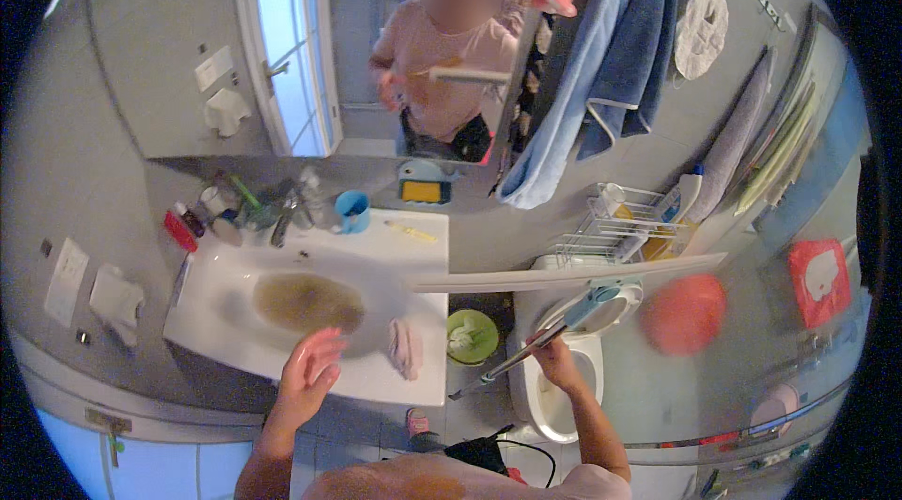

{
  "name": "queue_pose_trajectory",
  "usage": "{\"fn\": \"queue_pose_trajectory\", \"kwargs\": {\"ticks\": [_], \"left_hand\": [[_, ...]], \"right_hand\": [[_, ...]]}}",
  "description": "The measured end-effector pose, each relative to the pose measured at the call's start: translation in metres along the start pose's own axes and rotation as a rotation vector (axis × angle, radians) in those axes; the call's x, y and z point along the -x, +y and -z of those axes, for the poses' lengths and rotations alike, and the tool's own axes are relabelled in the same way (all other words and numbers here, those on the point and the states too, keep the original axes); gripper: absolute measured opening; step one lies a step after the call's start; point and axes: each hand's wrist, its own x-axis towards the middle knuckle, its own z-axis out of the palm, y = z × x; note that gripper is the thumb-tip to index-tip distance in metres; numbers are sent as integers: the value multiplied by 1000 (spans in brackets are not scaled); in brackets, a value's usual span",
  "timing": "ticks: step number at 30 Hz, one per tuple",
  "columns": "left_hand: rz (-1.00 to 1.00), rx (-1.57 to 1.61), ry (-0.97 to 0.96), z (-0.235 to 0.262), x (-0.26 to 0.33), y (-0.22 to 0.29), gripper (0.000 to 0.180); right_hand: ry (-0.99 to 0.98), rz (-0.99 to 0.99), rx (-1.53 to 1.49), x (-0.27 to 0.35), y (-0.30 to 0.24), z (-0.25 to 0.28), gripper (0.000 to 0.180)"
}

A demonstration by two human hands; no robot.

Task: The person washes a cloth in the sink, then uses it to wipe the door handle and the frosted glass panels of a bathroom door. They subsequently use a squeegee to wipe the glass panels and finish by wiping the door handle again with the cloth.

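1. Bare left hand (308, 373) hangs open over the near rim of the sink (211, 317), fingers apart, holding nothing.
2. Right hand (556, 361) has its fingers clamped on a long pole (583, 276) that runs above the toilet (554, 397).
3. Pink cloth (405, 348) lies on the sink's right edge; brown water (308, 301) fills the basin.
4. Green bin (472, 336) stands between sink and toilet.
5. Farther back, a blue cup (353, 211) sits below the mirror (404, 39), with blue towels (601, 58) hanging to its right.
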Motion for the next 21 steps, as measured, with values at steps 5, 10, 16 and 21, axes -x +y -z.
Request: {"fn": "queue_pose_trajectory", "kwargs": {"ticks": [5,10,16,21], "left_hand": [[-280,-110,15,0,22,93,49],[-177,-257,131,48,104,118,20],[-216,-63,357,114,202,126,18],[-227,-142,479,144,266,155,19]], "right_hand": [[-189,1,130,35,-74,-32,15],[-402,101,285,72,-121,-76,13],[-529,233,334,108,-175,-152,22],[-720,388,259,111,-190,-217,25]]}}
